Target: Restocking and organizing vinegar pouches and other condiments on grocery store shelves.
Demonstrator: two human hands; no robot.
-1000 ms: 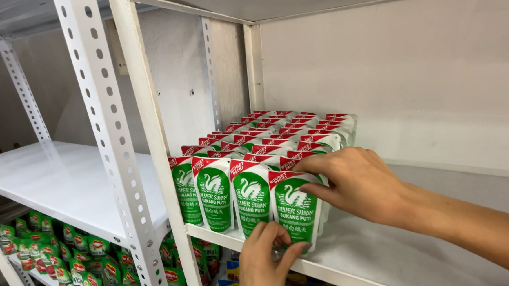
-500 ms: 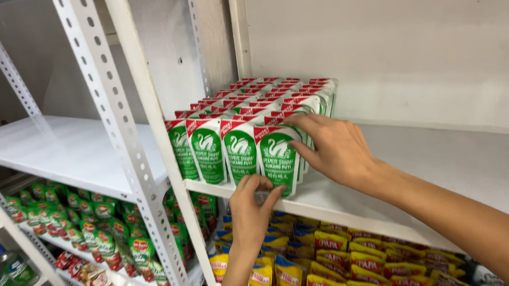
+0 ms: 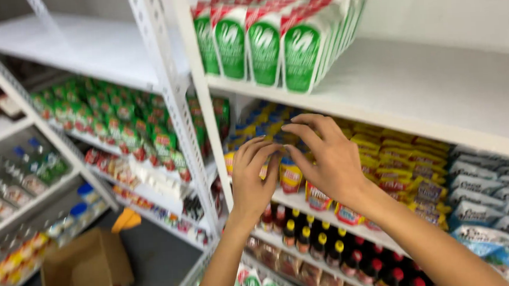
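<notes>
A white metal shelf (image 3: 437, 93) carries a block of green-and-white cartons with red tops (image 3: 278, 37), standing upright in rows at its front left corner. A perforated white upright post (image 3: 171, 101) stands just left of them, between this bay and the next, where green sachets (image 3: 119, 118) fill a lower shelf. Below the cartons, yellow and red pouches (image 3: 395, 164) lie packed in rows, with blue-and-white packets (image 3: 489, 189) to their right and dark bottles with red and yellow caps (image 3: 330, 249) one level down. A brown cardboard box (image 3: 81, 274) sits on the floor at the left.

Both hands hang in front of the pouch shelf, below the cartons and clear of them. The left hand (image 3: 253, 181) is loosely open, fingers curled forward, holding nothing. The right hand (image 3: 325, 156) is spread wider, fingers arched, also empty and just beside the left.
</notes>
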